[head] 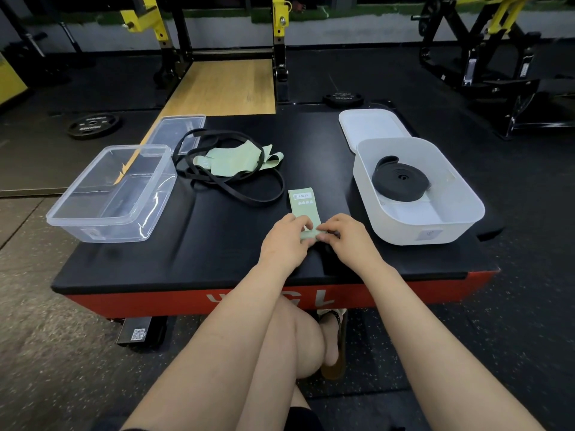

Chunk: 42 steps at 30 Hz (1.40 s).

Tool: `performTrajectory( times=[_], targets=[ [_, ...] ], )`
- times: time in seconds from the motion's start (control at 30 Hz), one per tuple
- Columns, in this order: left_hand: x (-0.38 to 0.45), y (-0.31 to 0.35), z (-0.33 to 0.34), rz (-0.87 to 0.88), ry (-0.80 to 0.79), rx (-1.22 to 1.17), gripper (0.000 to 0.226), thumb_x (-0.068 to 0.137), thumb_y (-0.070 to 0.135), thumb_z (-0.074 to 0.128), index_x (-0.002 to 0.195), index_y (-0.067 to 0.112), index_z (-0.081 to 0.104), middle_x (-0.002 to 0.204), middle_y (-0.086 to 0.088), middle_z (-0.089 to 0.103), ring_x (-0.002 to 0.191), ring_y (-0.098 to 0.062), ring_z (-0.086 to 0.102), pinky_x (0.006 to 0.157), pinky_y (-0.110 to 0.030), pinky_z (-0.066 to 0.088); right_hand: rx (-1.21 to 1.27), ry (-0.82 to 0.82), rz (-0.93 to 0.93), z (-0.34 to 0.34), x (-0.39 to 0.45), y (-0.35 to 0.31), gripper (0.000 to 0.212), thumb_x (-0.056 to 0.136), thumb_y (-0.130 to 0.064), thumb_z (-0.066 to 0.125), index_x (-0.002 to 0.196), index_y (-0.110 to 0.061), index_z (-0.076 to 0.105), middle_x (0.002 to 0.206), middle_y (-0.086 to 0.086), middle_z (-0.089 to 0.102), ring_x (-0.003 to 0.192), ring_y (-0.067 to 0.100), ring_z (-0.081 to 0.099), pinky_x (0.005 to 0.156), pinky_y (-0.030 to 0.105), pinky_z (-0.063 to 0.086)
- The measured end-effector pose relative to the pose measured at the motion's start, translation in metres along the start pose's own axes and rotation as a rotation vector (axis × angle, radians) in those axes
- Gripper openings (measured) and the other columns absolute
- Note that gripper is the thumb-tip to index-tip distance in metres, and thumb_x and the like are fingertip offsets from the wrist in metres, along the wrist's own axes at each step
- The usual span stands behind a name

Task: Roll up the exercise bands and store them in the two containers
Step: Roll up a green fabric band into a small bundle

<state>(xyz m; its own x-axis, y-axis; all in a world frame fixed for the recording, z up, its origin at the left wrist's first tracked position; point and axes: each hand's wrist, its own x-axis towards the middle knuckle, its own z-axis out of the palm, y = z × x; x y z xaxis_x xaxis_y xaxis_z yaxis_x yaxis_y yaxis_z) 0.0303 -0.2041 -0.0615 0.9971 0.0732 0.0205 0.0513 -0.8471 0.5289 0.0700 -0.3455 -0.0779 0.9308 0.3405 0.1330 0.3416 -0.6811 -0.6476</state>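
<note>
**Green band rolled from its near end**

The green band (pixel 301 206) lies flat on the worktop (pixel 217 244), its long axis running from 6 to 12 o'clock, label end far. Both grips pinch its near end: the left hand (pixel 287 241) at 9 o'clock of the roll, the right hand (pixel 348 239) at 3 o'clock, equally close. The roll likely advances toward 12. At 10 o'clock, loose bands (pixel 230 169) and the clear box (pixel 112 194); at 2 o'clock, the white tub (pixel 420 225) holding a black roll (pixel 401 178).

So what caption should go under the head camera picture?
Both hands, left hand and right hand, roll a green band; black roll in white tub.
</note>
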Motion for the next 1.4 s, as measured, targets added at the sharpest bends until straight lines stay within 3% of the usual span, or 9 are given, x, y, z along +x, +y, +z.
performTrajectory(
  times=[0.17, 0.27, 0.47, 0.77, 1.1, 1.2, 1.4],
  targets=[
    [0.004, 0.0, 0.0, -0.015, -0.021, 0.02, 0.023, 0.088, 0.015, 0.061, 0.11, 0.016, 0.054, 0.113, -0.002, 0.051, 0.102, -0.021, 0.052, 0.084, -0.036, 0.046, -0.043, -0.023, 0.044, 0.0, 0.004, -0.002, 0.028, 0.093, -0.021, 0.058, 0.118, -0.011, 0.066, 0.107, 0.003, 0.057, 0.092, 0.011, 0.049, 0.079, 0.017, 0.03],
    [0.006, 0.0, 0.001, -0.045, -0.01, -0.011, 0.02, 0.088, 0.012, 0.061, 0.107, 0.014, 0.057, 0.111, -0.004, 0.051, 0.1, -0.023, 0.053, 0.083, -0.035, 0.045, -0.019, 0.018, 0.065, 0.002, 0.003, -0.003, 0.029, 0.093, -0.022, 0.059, 0.12, -0.014, 0.065, 0.108, 0.003, 0.059, 0.097, 0.015, 0.054, 0.081, 0.02, 0.036],
    [0.006, 0.0, 0.002, -0.073, -0.004, -0.063, 0.021, 0.088, 0.012, 0.061, 0.109, 0.014, 0.06, 0.111, -0.004, 0.054, 0.101, -0.025, 0.054, 0.08, -0.03, 0.038, 0.112, 0.101, -0.014, 0.007, -0.011, 0.002, 0.024, 0.085, -0.013, 0.068, 0.109, -0.011, 0.068, 0.105, -0.002, 0.062, 0.093, 0.007, 0.053, 0.089, 0.024, 0.044],
    [-0.001, -0.004, -0.002, -0.083, -0.064, -0.112, 0.024, 0.088, 0.015, 0.062, 0.112, 0.018, 0.06, 0.117, -0.002, 0.057, 0.107, -0.022, 0.053, 0.091, -0.031, 0.041, 0.09, -0.009, 0.016, -0.006, -0.012, -0.002, 0.021, 0.084, -0.014, 0.069, 0.105, -0.013, 0.071, 0.096, -0.006, 0.061, 0.084, 0.008, 0.053, 0.08, 0.016, 0.038],
    [-0.007, -0.003, 0.001, -0.08, -0.094, -0.122, 0.02, 0.089, 0.025, 0.061, 0.108, 0.02, 0.061, 0.113, 0.002, 0.056, 0.102, -0.017, 0.053, 0.086, -0.03, 0.044, 0.042, -0.168, 0.06, -0.02, -0.009, 0.0, 0.023, 0.087, -0.02, 0.067, 0.11, -0.017, 0.071, 0.096, -0.008, 0.06, 0.09, 0.006, 0.052, 0.08, 0.017, 0.034],
    [-0.006, -0.002, 0.002, -0.053, -0.067, -0.076, 0.018, 0.089, 0.025, 0.06, 0.105, 0.018, 0.063, 0.114, 0.003, 0.047, 0.106, -0.017, 0.049, 0.092, -0.036, 0.044, 0.04, -0.191, 0.072, -0.021, -0.007, -0.003, 0.022, 0.087, -0.021, 0.067, 0.108, -0.016, 0.071, 0.094, -0.007, 0.061, 0.09, 0.008, 0.054, 0.08, 0.018, 0.035],
    [-0.003, -0.001, 0.004, -0.07, -0.069, -0.087, 0.016, 0.092, 0.021, 0.055, 0.104, 0.013, 0.063, 0.109, 0.0, 0.047, 0.103, -0.02, 0.051, 0.09, -0.035, 0.044, 0.025, -0.167, 0.061, -0.017, -0.002, -0.002, 0.016, 0.086, -0.019, 0.068, 0.1, -0.015, 0.074, 0.096, -0.007, 0.058, 0.094, 0.014, 0.056, 0.083, 0.02, 0.038]
  ],
)
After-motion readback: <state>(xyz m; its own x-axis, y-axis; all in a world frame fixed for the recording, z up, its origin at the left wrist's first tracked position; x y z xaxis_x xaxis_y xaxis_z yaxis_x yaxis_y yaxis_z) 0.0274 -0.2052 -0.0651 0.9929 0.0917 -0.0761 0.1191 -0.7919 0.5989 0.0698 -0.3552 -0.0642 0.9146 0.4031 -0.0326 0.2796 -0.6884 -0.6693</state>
